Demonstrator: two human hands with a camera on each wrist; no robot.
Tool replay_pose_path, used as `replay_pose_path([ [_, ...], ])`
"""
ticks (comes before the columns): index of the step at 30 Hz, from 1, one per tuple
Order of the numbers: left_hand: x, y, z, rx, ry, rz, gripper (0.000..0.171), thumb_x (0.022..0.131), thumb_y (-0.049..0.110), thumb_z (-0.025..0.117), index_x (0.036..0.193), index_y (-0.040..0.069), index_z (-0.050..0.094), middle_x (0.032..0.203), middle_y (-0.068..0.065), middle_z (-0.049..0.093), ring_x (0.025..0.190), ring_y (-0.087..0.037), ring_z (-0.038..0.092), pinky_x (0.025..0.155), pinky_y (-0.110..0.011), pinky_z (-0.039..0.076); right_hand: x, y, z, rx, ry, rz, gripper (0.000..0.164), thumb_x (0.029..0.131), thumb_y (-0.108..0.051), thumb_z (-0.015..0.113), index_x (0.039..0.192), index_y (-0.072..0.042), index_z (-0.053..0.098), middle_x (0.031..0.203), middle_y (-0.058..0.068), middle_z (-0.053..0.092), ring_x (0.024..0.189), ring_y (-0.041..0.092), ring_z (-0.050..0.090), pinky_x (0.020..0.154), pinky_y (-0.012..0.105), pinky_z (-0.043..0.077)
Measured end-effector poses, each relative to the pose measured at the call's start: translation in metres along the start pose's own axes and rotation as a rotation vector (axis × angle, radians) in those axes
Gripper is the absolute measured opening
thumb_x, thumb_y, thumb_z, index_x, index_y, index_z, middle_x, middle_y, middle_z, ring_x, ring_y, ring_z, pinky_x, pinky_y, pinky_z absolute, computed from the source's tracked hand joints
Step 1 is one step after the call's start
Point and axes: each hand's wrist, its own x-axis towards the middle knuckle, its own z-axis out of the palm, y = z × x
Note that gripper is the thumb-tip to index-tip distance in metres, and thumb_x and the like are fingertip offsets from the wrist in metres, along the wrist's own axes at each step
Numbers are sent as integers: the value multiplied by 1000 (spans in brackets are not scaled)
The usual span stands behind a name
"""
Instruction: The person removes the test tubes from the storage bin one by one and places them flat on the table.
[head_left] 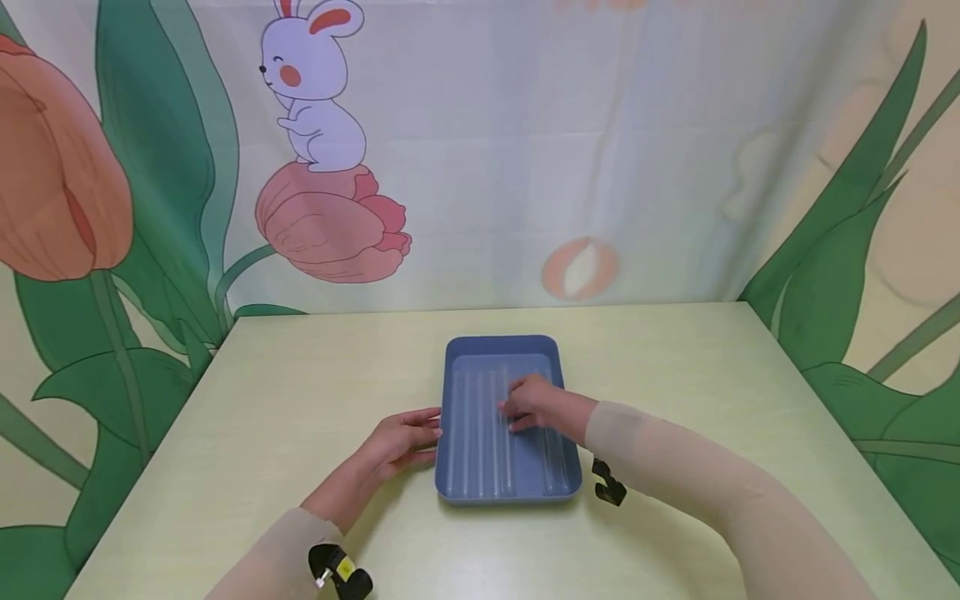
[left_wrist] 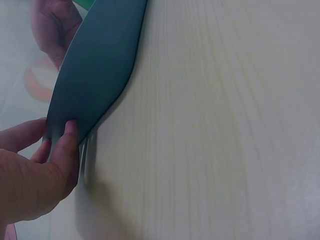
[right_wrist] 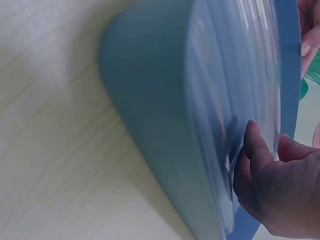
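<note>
A blue rectangular tray (head_left: 498, 343) stands on the table, with several clear, ridged-looking tubes (head_left: 471, 433) lying lengthwise in it. My left hand (head_left: 401, 440) holds the tray at its left side; in the left wrist view its fingers (left_wrist: 71, 131) touch the outer wall near the rim. Over the middle of the tray, my right hand (head_left: 531, 402) reaches in with bent fingers and pinches a clear tube (head_left: 507, 467). The right wrist view shows its thumb and fingers (right_wrist: 255, 145) around the tube, though the exact contact is partly hidden.
The pale wooden table (head_left: 330, 367) surrounds the tray. Behind it hangs a printed curtain (head_left: 487, 167) with tulips and a rabbit. Black camera mounts are strapped to the sleeves (head_left: 675, 458) near both wrists.
</note>
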Motion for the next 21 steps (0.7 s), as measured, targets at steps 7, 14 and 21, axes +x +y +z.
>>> replay_pose_path([
  [7, 0, 0, 1, -5, 7, -5, 52, 99, -4, 58, 150, -5, 47, 149, -32, 51, 99, -15, 71, 90, -36, 63, 9, -1, -9, 88, 2, -17, 63, 93, 14, 55, 154, 3, 39, 132, 26, 66, 99, 20, 64, 60, 24, 59],
  [14, 0, 0, 1, -4, 11, -6, 52, 99, -3, 59, 149, -5, 48, 148, -30, 53, 98, -15, 72, 90, -36, 63, 11, -5, -14, 124, -6, -41, 62, 94, 13, 54, 154, 3, 39, 145, 27, 58, 100, 20, 65, 63, 25, 60],
  [21, 1, -1, 1, -11, 9, -1, 52, 99, -4, 58, 150, -5, 47, 149, -32, 51, 95, -13, 71, 88, -35, 63, 2, -16, -22, 122, -28, -64, 61, 97, 11, 53, 155, 1, 39, 148, 27, 55, 85, 13, 64, 64, 26, 61],
])
